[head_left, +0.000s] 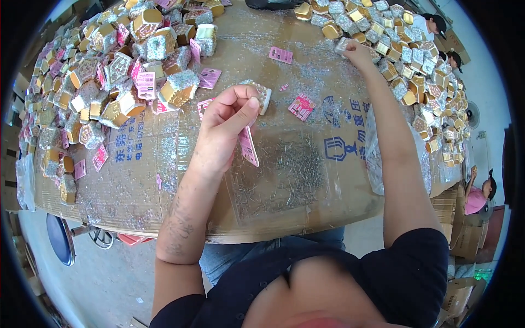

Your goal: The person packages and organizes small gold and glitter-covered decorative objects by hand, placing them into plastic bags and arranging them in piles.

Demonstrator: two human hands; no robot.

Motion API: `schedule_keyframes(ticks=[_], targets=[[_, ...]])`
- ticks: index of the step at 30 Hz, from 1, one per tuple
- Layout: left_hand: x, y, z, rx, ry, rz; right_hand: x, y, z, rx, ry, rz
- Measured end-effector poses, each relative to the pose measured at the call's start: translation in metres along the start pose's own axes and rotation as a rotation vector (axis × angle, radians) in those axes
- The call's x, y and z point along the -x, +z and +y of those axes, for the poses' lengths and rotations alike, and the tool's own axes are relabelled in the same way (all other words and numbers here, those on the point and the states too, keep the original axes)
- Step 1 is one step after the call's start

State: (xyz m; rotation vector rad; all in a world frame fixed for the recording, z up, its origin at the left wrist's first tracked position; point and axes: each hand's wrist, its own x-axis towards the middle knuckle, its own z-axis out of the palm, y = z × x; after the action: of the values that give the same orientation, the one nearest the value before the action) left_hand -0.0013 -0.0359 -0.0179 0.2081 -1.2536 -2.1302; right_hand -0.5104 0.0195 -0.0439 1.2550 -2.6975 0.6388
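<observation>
My left hand (227, 123) is raised over the middle of the table, thumb and fingers pinched together. Behind the fingers shows part of a glittery house-shaped ornament (264, 99) with a white edge; the hand hides most of it. A pink card tag (248, 146) hangs just below the thumb. Stretched far to the right, my right hand (358, 54) has its fingers closed on a small whitish glittery ornament (342, 46) at the edge of the right pile. Below my left hand, many thin metal pins (290, 172) lie spread on a clear sheet.
Piles of glittery house-shaped ornaments stand at left (115, 76) and right (407, 65), many on the left with pink tags. Loose pink tags (280, 54) lie on the cardboard-covered table (251, 41). Clear plastic (376, 158) sits under my right forearm. Other people are at far right.
</observation>
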Motion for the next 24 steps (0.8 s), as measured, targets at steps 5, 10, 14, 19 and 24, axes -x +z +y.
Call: schedule_keyframes(ticks=[5, 10, 14, 19, 24], targets=[[-0.001, 0.002, -0.002, -0.007, 0.003, -0.013, 0.03, -0.02, 0.014, -0.266, -0.075, -0.075], [0.003, 0.002, 0.002, -0.11, 0.022, 0.035, 0.058, -0.011, -0.036, -0.545, 0.18, 0.145], [0.0, 0.001, -0.001, -0.142, 0.06, 0.029, 0.064, 0.001, -0.059, -0.896, 0.313, 0.021], [-0.008, 0.006, -0.005, -0.225, 0.091, 0.01, 0.047, 0.006, -0.045, -0.949, 0.282, -0.05], [0.004, 0.007, -0.007, -0.508, 0.16, 0.001, 0.128, -0.02, -0.113, -0.853, -0.235, 0.168]])
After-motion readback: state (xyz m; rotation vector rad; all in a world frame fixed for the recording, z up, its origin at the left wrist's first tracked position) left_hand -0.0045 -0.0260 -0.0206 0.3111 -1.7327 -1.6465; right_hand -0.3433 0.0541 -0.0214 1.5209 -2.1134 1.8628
